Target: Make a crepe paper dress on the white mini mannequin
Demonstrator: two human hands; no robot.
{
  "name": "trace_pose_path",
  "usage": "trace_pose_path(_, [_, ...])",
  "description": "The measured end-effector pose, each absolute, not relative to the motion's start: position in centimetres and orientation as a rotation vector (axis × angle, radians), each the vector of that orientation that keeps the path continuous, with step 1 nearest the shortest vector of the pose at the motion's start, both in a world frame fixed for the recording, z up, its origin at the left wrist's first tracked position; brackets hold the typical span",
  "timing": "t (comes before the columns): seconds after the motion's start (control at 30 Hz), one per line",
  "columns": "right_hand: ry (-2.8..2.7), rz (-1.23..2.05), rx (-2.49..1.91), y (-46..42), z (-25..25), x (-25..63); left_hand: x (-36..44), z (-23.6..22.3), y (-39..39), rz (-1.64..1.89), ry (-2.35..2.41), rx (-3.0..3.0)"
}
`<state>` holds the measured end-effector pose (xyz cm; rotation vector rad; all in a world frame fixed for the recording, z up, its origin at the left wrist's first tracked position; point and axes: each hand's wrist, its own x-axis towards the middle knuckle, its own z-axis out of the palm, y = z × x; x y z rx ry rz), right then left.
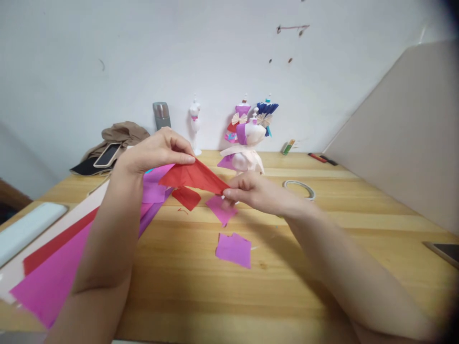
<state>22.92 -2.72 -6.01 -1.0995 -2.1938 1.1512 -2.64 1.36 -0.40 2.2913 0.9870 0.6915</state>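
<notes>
Above a wooden table (322,267), both my hands hold one piece of red paper (195,176). My left hand (158,150) pinches its upper left edge with closed fingers. My right hand (251,190) pinches the narrow right end. Under the red paper lie a red scrap (186,197) and a purple scrap (221,209). Another purple scrap (234,250) lies nearer to me.
Large sheets of purple (50,282), red and white paper lie at the left. Small mannequins dressed in paper (247,138), a bare white mannequin (194,123), a flask (162,114), a tape roll (300,187), a phone on cloth (107,154) and pens stand farther back. A board (405,134) leans at right.
</notes>
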Motion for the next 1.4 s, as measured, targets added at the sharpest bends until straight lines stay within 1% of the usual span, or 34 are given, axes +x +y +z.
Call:
trace_pose_path(0.13, [-2.411, 1.121, -1.020, -2.8, -4.7, 25.0, -2.4, -1.3, 2.2, 0.703, 0.987, 2.249])
trace_pose_path(0.27, [-2.462, 1.053, -1.101, -3.1, -3.4, 26.2, -2.0, -2.0, 2.9, 0.725, 0.965, 2.299])
trace_pose_path(0.37, [-2.396, 0.987, -1.166, -3.0, -3.4, 26.2, -1.7, -2.2, 3.1, 0.717, 0.959, 2.325])
trace_pose_path(0.5, [-2.189, 0.878, -1.149, -2.7, -4.7, 25.0, -1.2, -2.3, 3.1, 0.658, 0.957, 2.294])
trace_pose_path(0.63, [-1.940, 0.751, -1.157, -2.4, -6.2, 23.3, -0.9, -2.4, 3.0, 0.774, 0.953, 2.225])
trace_pose_path(0.87, [-1.688, 0.854, -1.082, -2.1, -6.7, 22.2, -1.3, -2.7, 3.0, 1.103, 0.943, 2.175])
trace_pose_path(1.17, [-1.637, 0.715, -0.986, -2.6, -6.6, 21.9, -1.2, -2.5, 2.8, 1.063, 0.852, 2.174])
trace_pose_path(1.3, [-1.619, 0.719, -0.969, -2.8, -6.4, 22.0, -1.0, -2.3, 2.3, 1.091, 0.848, 2.176])
trace_pose_path(1.4, [-1.560, 0.749, -0.899, -2.7, -6.4, 22.4, -0.4, -1.9, 1.3, 1.048, 0.831, 2.218])
